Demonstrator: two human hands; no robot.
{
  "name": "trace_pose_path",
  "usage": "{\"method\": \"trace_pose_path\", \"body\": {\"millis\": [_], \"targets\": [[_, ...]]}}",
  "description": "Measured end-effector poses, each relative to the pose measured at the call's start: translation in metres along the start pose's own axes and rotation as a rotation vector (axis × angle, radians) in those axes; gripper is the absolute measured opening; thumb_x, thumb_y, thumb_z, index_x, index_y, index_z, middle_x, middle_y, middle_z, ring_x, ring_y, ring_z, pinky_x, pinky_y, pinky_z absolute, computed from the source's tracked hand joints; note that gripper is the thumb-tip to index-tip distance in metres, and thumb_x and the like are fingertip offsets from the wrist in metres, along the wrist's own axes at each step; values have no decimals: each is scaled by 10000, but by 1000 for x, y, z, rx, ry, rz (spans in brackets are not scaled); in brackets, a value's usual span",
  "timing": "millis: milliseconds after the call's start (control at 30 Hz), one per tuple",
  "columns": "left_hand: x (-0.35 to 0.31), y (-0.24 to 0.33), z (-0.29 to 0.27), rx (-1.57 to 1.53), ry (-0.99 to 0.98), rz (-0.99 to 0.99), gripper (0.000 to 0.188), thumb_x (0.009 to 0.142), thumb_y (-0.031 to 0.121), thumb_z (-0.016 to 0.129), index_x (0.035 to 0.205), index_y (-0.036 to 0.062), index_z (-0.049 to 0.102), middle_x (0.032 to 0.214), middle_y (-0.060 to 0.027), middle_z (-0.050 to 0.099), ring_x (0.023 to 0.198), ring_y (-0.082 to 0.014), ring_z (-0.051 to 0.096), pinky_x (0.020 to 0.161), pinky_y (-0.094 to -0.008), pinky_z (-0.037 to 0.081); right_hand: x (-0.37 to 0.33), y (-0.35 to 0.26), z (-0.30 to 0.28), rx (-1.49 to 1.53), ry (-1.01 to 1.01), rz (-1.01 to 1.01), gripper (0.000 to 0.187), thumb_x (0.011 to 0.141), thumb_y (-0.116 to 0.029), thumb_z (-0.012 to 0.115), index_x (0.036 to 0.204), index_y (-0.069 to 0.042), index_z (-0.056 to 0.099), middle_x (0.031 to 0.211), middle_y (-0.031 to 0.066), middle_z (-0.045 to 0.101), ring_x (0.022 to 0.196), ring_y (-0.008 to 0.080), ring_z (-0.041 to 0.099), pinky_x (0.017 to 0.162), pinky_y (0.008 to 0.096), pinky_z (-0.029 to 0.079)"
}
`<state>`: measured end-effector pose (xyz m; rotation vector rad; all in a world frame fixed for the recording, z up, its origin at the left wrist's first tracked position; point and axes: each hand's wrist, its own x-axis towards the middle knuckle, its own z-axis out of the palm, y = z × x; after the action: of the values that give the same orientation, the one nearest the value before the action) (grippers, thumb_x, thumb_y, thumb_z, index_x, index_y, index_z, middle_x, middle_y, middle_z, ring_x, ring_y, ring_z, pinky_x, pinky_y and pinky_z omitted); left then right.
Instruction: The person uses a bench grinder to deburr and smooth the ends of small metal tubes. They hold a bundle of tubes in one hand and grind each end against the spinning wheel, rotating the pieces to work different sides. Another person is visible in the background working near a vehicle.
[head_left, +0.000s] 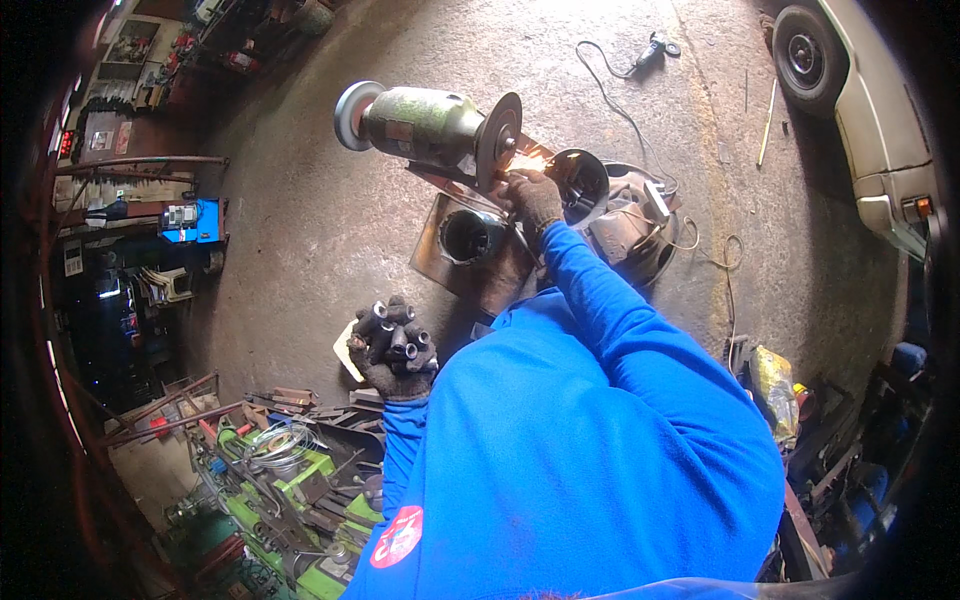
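Observation:
My right hand point(536, 196), in a dark knit glove, is closed at the right wheel point(499, 140) of a green bench grinder point(424, 122). Bright sparks point(530, 161) fly off beside its fingers. Whatever those fingers pinch is hidden by the glove. Low on the left, my gloved left hand point(398, 378) cradles several short dark metal tubes point(400, 338), their round ends showing. Just right of my right hand stands a round metal container point(600, 180) with short pieces inside. A second round container point(447, 238) sits below the grinder.
An angle grinder point(650, 55) with its cord lies on the concrete floor at the far side. A vehicle point(880, 130) stands at the right. Green machinery point(290, 490) and scrap metal fill the lower left. A yellow sack point(775, 385) is at the lower right.

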<state>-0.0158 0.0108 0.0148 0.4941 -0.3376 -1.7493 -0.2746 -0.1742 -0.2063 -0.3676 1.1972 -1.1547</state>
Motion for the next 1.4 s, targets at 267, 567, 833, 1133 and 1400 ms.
{"method": "trace_pose_path", "body": {"millis": [267,567,833,1133,1400], "targets": [[0,-1,-4,-122,22,-60,525,997,464,716,1386,132,596,1274,-120,628,1065,-255,649,559,-327,569,3,5,-3,-438,20,-254,240,1003,-104,660,1208,-41,769,967,90,782,862,203,782,665,337,610],[4,-4,1,-124,-8,-68,636,951,419,779,1404,51,528,1254,-53,655,937,-189,586,585,-328,536,-9,-9,6,-70,95,-29,399,910,-48,737,1307,-76,758,923,70,773,691,141,695,591,300,551],[3,-2,0,-118,14,-96,606,958,415,760,1397,64,533,1330,-29,660,1044,-231,638,582,-326,539,-10,-13,10,-14,83,9,329,973,-76,700,1297,-63,757,922,92,778,679,139,686,576,294,538],[3,-3,-1,-135,-9,-101,674,971,441,761,1439,43,486,1344,-6,657,1101,-291,686,587,-342,566,5,3,2,-183,-5,-73,266,1063,-169,619,1265,-58,753,923,78,776,645,129,685,530,308,540],[0,-4,1,-58,20,-53,655,987,438,750,1461,60,501,1326,-36,649,1037,-294,685,574,-337,556,-11,-16,-1,-1086,-23,-575,317,987,-170,686,1284,-144,796,1040,83,788,730,166,749,618,328,611]]}}
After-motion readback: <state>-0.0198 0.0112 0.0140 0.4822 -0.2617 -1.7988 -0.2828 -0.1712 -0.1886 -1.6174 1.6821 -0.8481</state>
